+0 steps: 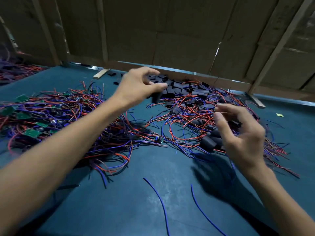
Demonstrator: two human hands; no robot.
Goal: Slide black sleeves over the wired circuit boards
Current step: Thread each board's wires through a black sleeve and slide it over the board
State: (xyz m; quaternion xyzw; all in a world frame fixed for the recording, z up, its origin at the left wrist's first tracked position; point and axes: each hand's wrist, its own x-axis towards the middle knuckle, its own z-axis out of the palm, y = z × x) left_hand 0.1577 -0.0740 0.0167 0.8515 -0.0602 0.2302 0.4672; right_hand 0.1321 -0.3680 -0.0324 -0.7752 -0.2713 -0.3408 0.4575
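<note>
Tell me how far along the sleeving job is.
Done: sleeved boards lie by the right hand. In hand: the left hand reaches the loose black sleeves, one blurred under its fingers. Left: many bare green boards on the left.

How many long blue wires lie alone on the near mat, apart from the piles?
2. The first blue wire lies near the centre; the second blue wire lies to its right. The arms may hide more.

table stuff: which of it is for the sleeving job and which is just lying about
For the job: black sleeves, wired circuit boards, left hand over the sleeve pile, right hand.
Lying about: loose blue wires, wood strip, yellow scrap.
</note>
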